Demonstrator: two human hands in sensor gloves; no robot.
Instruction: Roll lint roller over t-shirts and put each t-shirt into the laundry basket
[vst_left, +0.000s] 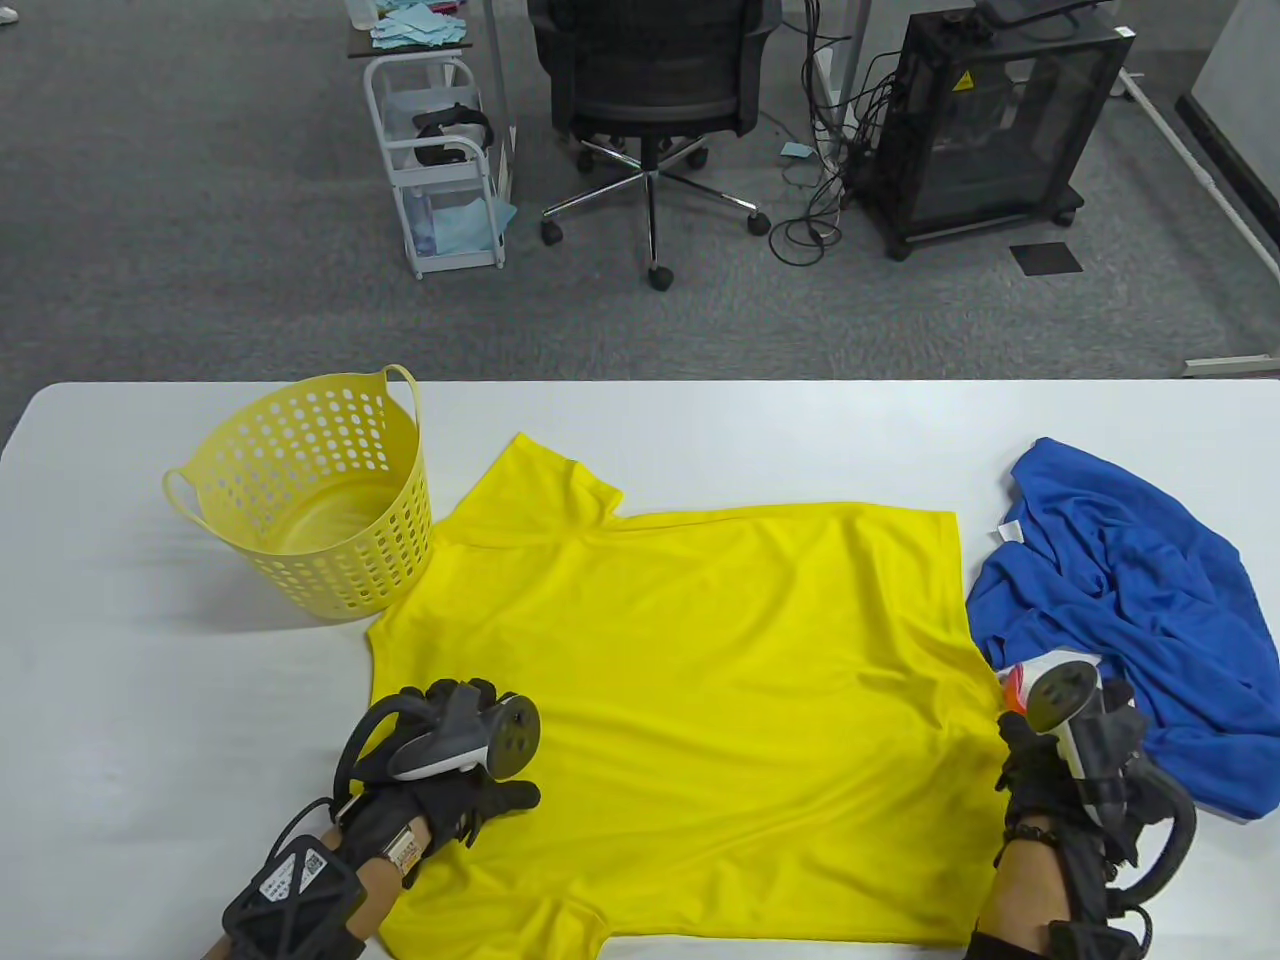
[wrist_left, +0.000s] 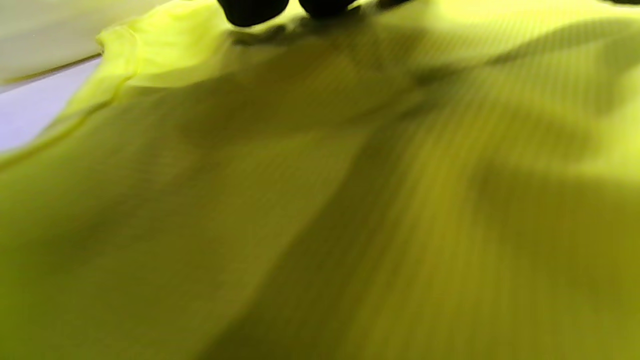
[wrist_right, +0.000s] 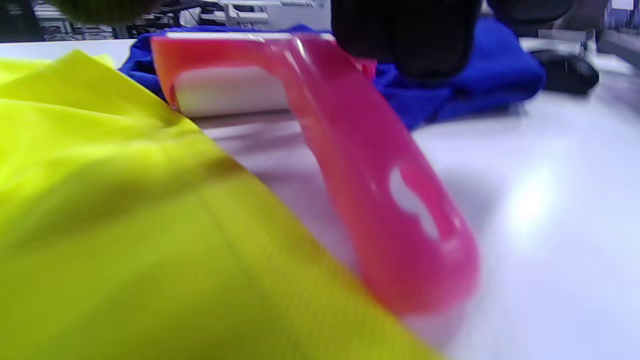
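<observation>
A yellow t-shirt (vst_left: 700, 640) (wrist_left: 320, 200) (wrist_right: 100, 200) lies spread flat across the middle of the white table (vst_left: 150, 700). My left hand (vst_left: 490, 800) rests on its near left part, fingers (wrist_left: 252, 10) straight and pressing the cloth. A pink lint roller (vst_left: 1012, 688) (wrist_right: 360, 165) with a white roll lies just off the shirt's right edge. My right hand (vst_left: 1030, 760) is over it, and its fingers (wrist_right: 400, 35) curl onto the handle near the roll. A crumpled blue t-shirt (vst_left: 1120, 590) (wrist_right: 475, 75) lies just behind the roller. The yellow laundry basket (vst_left: 320, 480) stands empty at the back left.
The basket touches the yellow shirt's left sleeve. Bare table shows to the left of the shirt and along the far edge. Beyond the table, on the floor, are an office chair (vst_left: 650, 90), a white cart (vst_left: 440, 160) and a black cabinet (vst_left: 990, 120).
</observation>
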